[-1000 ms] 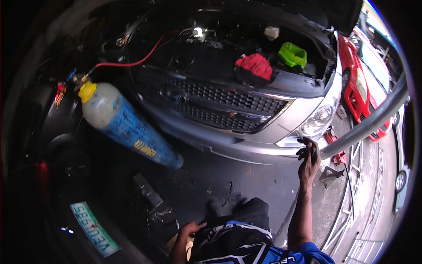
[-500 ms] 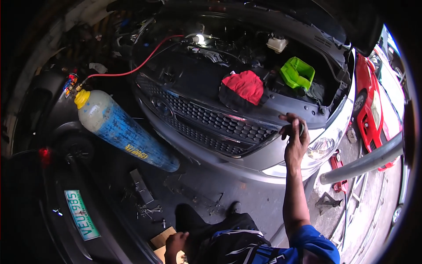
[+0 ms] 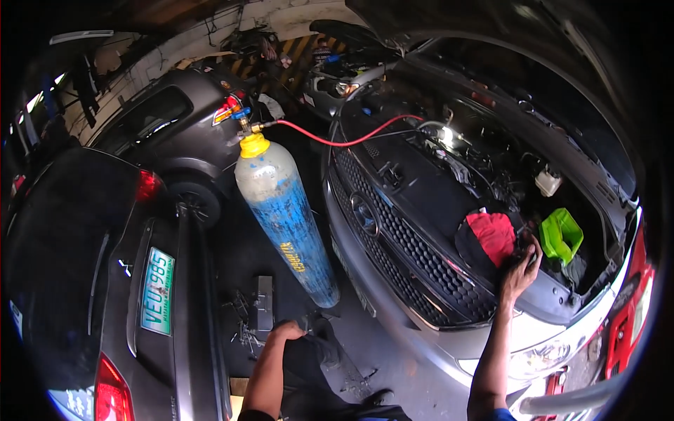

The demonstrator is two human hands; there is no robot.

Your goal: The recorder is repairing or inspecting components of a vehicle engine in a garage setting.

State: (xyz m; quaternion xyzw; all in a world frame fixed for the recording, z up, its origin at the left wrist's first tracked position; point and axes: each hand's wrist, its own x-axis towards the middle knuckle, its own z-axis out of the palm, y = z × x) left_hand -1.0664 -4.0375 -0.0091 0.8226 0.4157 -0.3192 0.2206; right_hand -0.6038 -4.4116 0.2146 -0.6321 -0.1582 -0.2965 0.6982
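My right hand (image 3: 523,271) reaches over the front of the silver car's open engine bay, its fingers curled round something dark that I cannot make out. Just left of the fingertips, a red and black cloth item (image 3: 491,237) lies on the black panel behind the grille. A bright green plastic container (image 3: 560,236) sits in the bay to the right of this hand. Low in the view, my left hand (image 3: 288,331) hangs near my leg, beside a grey metal box (image 3: 263,303) on the floor. Its fingers are too unclear to read.
A worn blue and grey gas cylinder (image 3: 284,217) with a yellow collar stands between the cars. From its valve, a red hose (image 3: 344,144) runs into the engine bay near a lit lamp (image 3: 446,137). Several loose tools (image 3: 246,326) lie on the floor. A dark car (image 3: 123,281) is at left.
The view has swung left, bringing more of the dark cars into sight. My right hand has moved from above the front edge of the car to beside the red and black cloth item.
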